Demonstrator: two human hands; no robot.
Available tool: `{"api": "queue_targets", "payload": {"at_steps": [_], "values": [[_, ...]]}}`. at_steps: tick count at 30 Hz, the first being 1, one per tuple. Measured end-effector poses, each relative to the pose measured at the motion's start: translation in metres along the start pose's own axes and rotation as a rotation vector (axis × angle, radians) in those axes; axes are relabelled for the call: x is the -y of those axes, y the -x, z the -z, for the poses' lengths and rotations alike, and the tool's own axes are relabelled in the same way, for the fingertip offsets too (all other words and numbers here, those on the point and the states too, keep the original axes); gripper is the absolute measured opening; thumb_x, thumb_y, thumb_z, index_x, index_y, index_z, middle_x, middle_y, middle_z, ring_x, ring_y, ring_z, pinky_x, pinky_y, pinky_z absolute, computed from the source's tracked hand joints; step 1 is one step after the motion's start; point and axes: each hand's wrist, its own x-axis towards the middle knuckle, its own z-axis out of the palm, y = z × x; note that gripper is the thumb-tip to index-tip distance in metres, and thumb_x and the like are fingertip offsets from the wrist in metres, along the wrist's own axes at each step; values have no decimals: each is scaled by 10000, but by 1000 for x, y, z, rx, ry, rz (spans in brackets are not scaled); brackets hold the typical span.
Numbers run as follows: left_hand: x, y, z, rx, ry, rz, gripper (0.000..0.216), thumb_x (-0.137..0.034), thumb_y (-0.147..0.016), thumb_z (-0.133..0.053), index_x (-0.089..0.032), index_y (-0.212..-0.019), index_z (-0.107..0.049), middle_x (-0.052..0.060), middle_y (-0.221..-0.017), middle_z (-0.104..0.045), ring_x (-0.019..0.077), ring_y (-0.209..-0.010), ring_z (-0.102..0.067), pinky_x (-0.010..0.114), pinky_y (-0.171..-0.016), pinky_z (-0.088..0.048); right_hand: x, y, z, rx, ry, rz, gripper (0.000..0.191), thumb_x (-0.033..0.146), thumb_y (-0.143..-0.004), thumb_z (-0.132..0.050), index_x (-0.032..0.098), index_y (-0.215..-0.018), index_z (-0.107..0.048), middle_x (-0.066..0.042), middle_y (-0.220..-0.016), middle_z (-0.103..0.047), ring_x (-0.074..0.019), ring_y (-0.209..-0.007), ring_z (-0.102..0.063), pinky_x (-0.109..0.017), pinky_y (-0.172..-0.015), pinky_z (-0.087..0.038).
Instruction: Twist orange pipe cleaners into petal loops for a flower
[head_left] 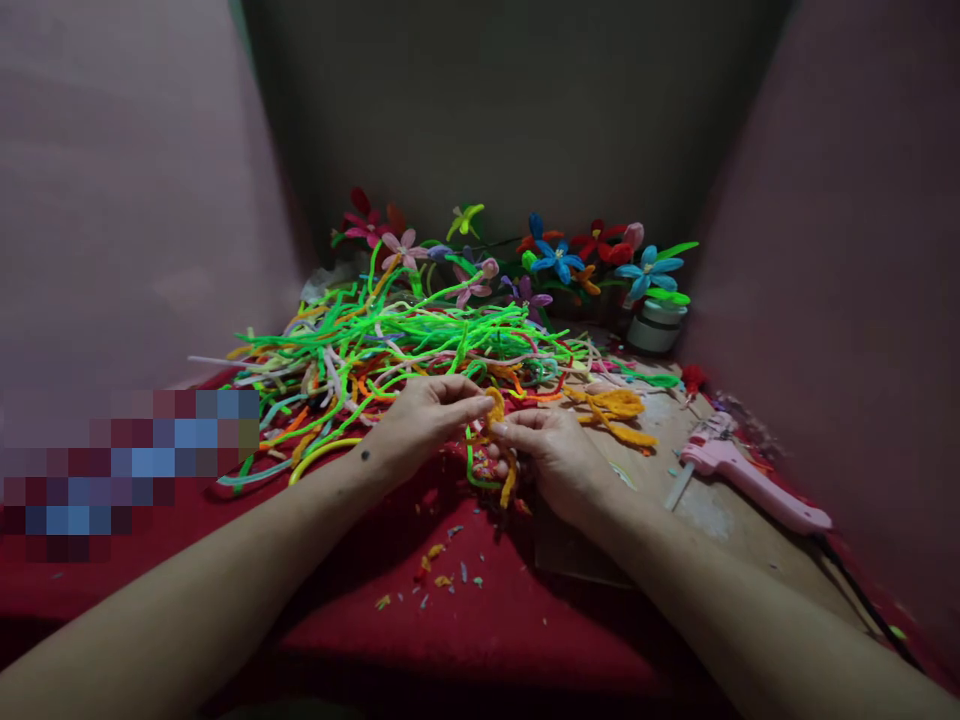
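Between my two hands is an orange pipe cleaner (509,482), bent into a loop at its top with a tail hanging below. My left hand (431,410) pinches the loop from the left, thumb and forefinger together. From the right, my right hand (551,450) pinches the same piece a little lower, its other fingers curled underneath. Orange looped petals (611,415) lie just right of my right hand on a cardboard sheet (705,500). Behind my hands spreads a tangled heap of pipe cleaners (420,335), mostly bright green.
A pink glue gun (757,485) rests on the cardboard at right, its cord running toward the front. Several pipe-cleaner flowers (559,260) stand at the back beside a pale jar (657,326). Small fuzzy scraps (442,580) dot the red cloth (360,620). Walls enclose three sides.
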Motion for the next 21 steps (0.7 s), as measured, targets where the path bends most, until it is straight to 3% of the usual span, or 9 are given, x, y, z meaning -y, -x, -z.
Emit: {"api": "queue_targets", "payload": {"at_steps": [7, 11, 17, 21], "values": [[-2, 4, -1, -3, -79, 3, 220, -346, -740, -585, -130, -707, -614, -45, -522, -457, 63, -467, -336, 192, -434, -252, -1, -1, 2, 31, -37, 17, 107, 172, -574, -680, 142, -662, -625, 9, -537, -590, -115, -477, -555, -247, -500, -418], [-1, 4, -1, 7, -47, -5, 207, -331, -738, -606, -125, -721, -615, -39, -555, -477, 56, -481, -340, 184, -440, -256, -2, -1, 2, 32, -18, 22, 76, 196, -614, -649, 135, -652, -622, -10, -566, -609, -112, -485, -551, -238, -486, -406], [2, 1, 2, 76, 139, 25, 280, -313, -716, -664, -157, -948, -653, -30, -632, -522, 46, -498, -372, 173, -462, -279, -1, 1, 2, 74, 72, 28, 110, 231, -665, -619, 127, -628, -608, -17, -544, -603, -91, -430, -506, -218, -428, -365], [4, -1, 4, 126, 171, 58, 221, -312, -698, -680, -151, -849, -669, -38, -567, -507, 44, -461, -363, 174, -441, -280, 0, 2, 0, 61, 71, 3, 111, 232, -641, -630, 141, -604, -577, -4, -522, -594, -87, -407, -495, -214, -414, -376]]}}
